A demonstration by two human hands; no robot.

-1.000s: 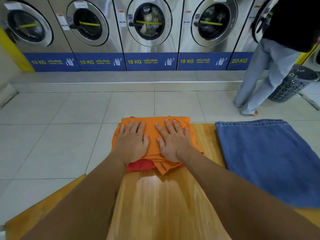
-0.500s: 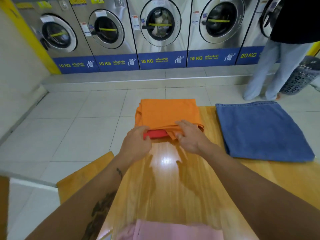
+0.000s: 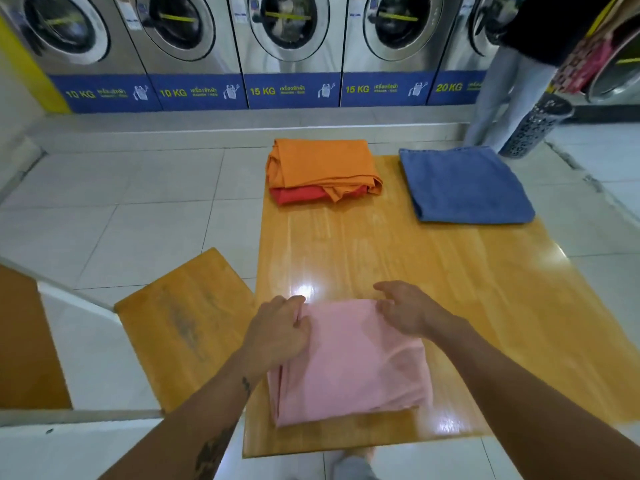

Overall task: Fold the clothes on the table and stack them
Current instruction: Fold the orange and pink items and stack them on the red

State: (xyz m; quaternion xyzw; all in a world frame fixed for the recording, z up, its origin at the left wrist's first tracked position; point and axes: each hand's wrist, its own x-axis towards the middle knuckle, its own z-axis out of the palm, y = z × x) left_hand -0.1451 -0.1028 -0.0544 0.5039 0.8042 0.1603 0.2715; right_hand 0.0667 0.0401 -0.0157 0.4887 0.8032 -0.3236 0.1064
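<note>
Head view: a glossy wooden table [image 3: 363, 251] is seen on a floor of pale tiles [image 3: 114, 216], with a row of steel washing machines [image 3: 284, 39] behind it. A folded pink cloth [image 3: 353, 365] lies at the near edge. Its far left corner is pinched by the left hand [image 3: 277, 334], while the right hand [image 3: 405, 311] is laid half open on the far right corner. An orange cloth [image 3: 322, 164] is stacked on a red one [image 3: 298, 195] at the far edge, and a folded blue denim piece [image 3: 464, 185] lies to their right.
</note>
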